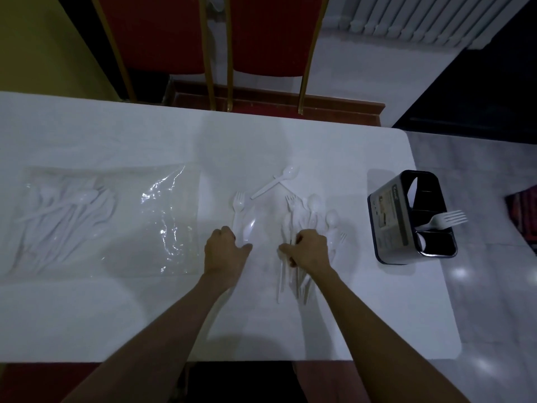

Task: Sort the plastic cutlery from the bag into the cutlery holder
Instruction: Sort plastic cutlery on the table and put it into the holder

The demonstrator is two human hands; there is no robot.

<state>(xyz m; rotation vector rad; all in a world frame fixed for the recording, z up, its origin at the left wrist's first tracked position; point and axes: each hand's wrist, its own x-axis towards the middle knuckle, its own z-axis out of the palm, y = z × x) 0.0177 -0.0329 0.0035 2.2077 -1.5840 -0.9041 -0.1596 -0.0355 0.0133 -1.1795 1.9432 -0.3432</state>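
A clear plastic bag point(162, 222) lies flat at the left of the white table point(116, 315), with several white utensils point(69, 210) still inside. A loose pile of white forks and spoons point(311, 216) lies at the centre. My right hand point(309, 247) grips a bunch of handles from that pile. My left hand point(225, 245) is curled round the handles of a fork and a knife point(242, 216) lying side by side. One spoon point(276, 181) lies apart, farther back. The black and grey cutlery holder point(412, 216) stands at the right with one fork point(444, 219) sticking out.
Two red chairs with gold frames point(220, 53) stand behind the table's far edge. The table's right edge runs just past the holder, with grey floor point(494, 257) beyond. A white radiator point(421, 18) sits at the back right.
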